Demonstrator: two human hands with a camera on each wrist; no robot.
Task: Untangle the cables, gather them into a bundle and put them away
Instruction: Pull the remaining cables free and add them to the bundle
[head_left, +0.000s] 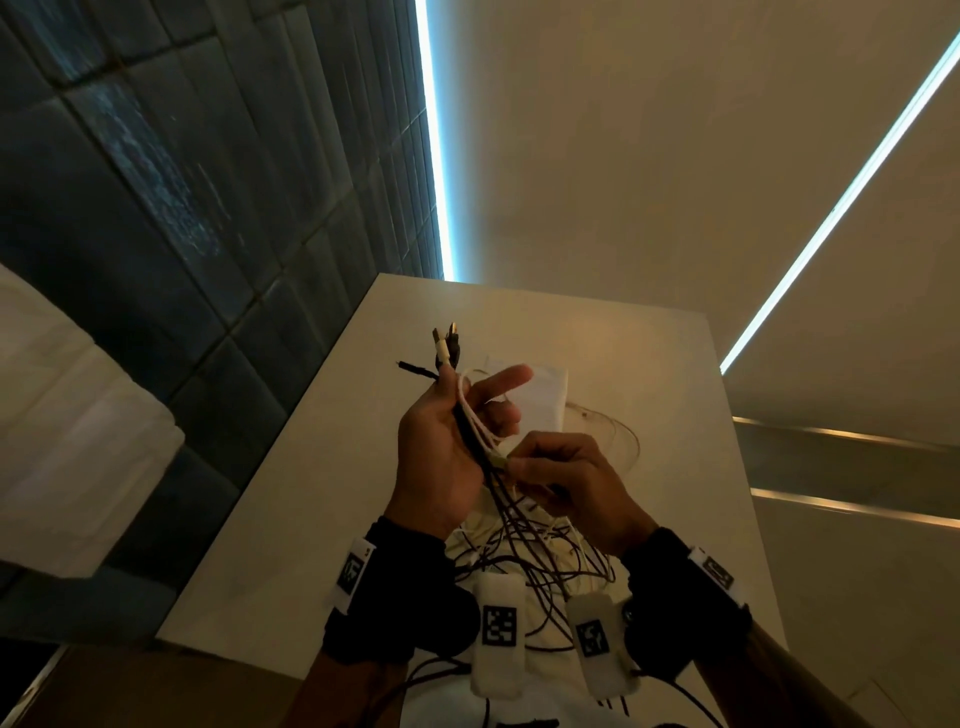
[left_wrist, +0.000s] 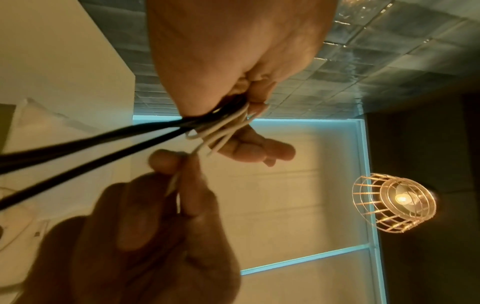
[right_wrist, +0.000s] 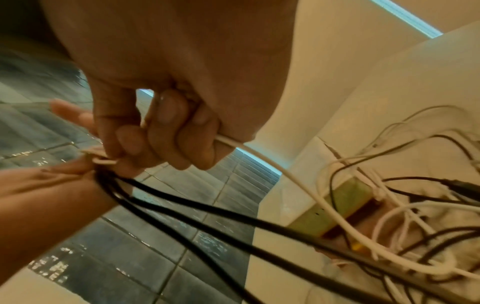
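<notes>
Left hand (head_left: 441, 452) grip holds the cables (head_left: 475, 426) upright above the white counter (head_left: 291, 499); right hand (head_left: 566, 483) grip pinches a white cable (right_wrist: 272, 166) beside it. Loose tangle (head_left: 545, 556) lies on counter below. Dark tiled wall (head_left: 156, 197) left of counter, cage lamp (left_wrist: 393, 202) overhead.

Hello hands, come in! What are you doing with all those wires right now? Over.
Left hand grips black and white cable bundle. Right hand pinches one white cable. Loose tangle hanging below on white table.
</notes>
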